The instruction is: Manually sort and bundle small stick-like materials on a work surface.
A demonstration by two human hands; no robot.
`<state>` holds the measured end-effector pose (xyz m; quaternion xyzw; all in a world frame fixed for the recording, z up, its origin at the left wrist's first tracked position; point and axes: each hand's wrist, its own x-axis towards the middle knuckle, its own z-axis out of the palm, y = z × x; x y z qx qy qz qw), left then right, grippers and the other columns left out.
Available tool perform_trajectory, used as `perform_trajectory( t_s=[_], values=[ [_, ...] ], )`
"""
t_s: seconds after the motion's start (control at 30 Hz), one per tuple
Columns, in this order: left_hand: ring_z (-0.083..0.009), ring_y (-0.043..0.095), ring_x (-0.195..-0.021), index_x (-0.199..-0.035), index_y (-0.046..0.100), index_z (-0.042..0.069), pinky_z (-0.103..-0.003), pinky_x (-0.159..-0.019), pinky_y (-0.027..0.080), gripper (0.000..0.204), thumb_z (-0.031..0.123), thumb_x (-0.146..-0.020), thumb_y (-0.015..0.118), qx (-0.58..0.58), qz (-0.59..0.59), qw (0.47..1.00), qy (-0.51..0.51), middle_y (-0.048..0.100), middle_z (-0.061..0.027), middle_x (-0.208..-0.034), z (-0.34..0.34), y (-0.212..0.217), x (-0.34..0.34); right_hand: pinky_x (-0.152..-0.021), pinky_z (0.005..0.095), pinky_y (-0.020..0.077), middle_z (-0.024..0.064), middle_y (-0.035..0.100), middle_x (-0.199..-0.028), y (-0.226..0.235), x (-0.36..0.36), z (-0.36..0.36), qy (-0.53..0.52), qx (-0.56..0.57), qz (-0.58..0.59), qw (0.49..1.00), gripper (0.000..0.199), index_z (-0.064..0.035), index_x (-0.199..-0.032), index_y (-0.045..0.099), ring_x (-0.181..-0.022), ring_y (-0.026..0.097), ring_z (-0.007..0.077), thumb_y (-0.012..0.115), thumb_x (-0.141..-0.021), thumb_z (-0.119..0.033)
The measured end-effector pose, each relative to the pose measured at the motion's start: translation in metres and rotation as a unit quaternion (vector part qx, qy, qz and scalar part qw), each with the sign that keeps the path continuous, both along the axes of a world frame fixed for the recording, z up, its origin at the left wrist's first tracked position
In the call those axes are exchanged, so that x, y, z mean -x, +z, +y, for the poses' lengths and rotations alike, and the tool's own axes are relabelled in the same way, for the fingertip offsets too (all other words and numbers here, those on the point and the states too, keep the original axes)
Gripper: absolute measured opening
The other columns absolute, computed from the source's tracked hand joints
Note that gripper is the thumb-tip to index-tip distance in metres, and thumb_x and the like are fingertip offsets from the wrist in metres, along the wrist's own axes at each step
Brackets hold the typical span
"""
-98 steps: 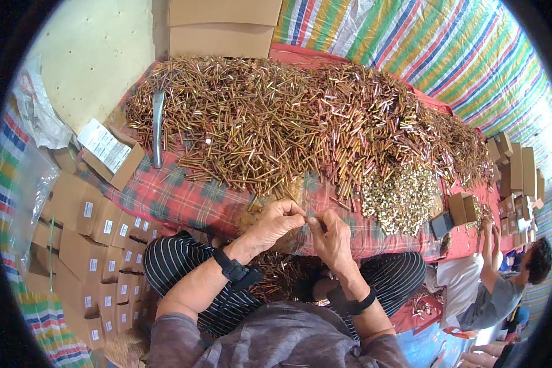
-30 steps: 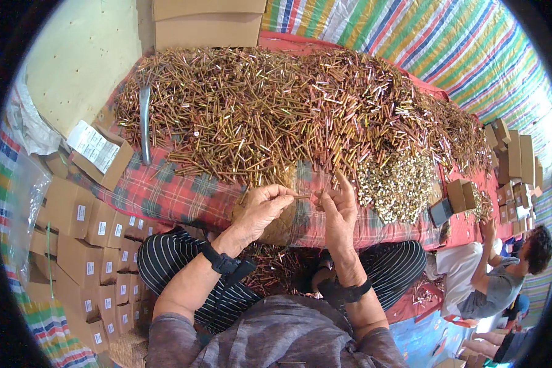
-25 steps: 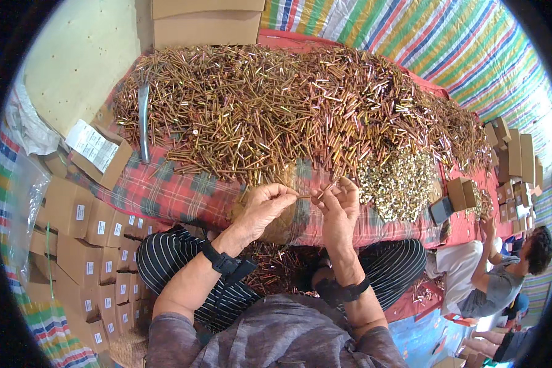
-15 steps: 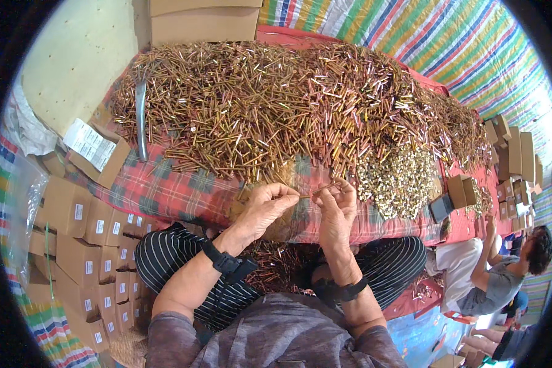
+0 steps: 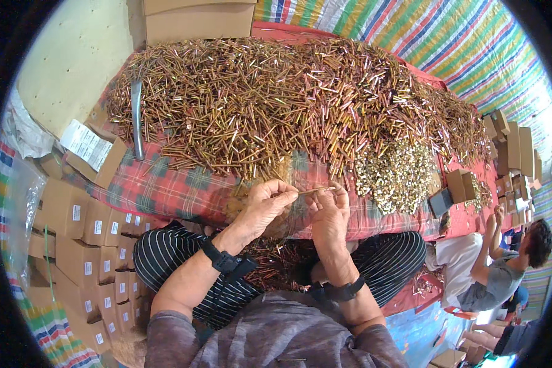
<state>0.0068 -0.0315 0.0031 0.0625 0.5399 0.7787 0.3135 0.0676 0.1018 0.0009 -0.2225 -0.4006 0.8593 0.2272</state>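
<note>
Head view: a seated person's two bare hands are seen from above, at the near edge of a low surface [image 5: 165,190] covered with a red plaid cloth.
Left hand [image 5: 260,205]: curled closed, with one end of a thin brass-coloured screw [image 5: 316,190] pinched between thumb and fingertips; a black wristband is worn.
Right hand [image 5: 330,214]: closed on the other end of the same screw, fingers bent upward; a dark band is worn on the wrist.
Screw: held level between both hands, just above the cloth's near edge.
Screw pile [image 5: 276,104]: a broad heap of long brass-coloured screws is spread across the surface, well beyond the hands.
Pale pile [image 5: 395,175]: a smaller heap of short light fittings lies to the right of the hands.
Metal bar [image 5: 136,119]: laid at the left edge of the heap.
Small cartons [image 5: 80,239]: stacked at the person's left.
Lap: more screws [image 5: 276,270] are gathered between the striped trouser legs.
Co-worker [image 5: 497,270]: seated at the right, arms reaching toward the surface.
</note>
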Motion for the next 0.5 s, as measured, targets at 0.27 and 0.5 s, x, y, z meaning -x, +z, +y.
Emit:
perform_trajectory(
  t_s=[0.27,0.5],
  values=[
    [-0.0018,0.045,-0.061,-0.090,0.061,0.001,-0.015,-0.052,0.034,0.012,0.011,-0.085,0.062,-0.015,-0.015,1.000,-0.011,0.057,0.0011,-0.076,-0.0015,-0.0047,-0.0002,-0.072,0.0293,0.0511,0.0051,0.058,-0.087,-0.0028,-0.0032,0.0016,-0.016,0.042,0.005,0.999,0.032,-0.0062,-0.112,0.043,-0.080,0.059,0.0158,0.057,-0.085,0.001],
    [-0.0015,0.047,-0.063,-0.090,0.061,0.001,-0.016,-0.054,0.037,0.011,0.011,-0.085,0.062,0.027,0.024,0.999,-0.007,0.058,0.0021,-0.077,-0.0006,-0.0002,-0.0014,-0.074,0.0309,0.0505,0.0062,0.058,-0.090,-0.0033,-0.0046,0.0010,-0.008,0.032,0.017,0.999,0.030,-0.0067,-0.111,0.043,-0.081,0.059,0.0172,0.057,-0.085,0.001]
  ],
)
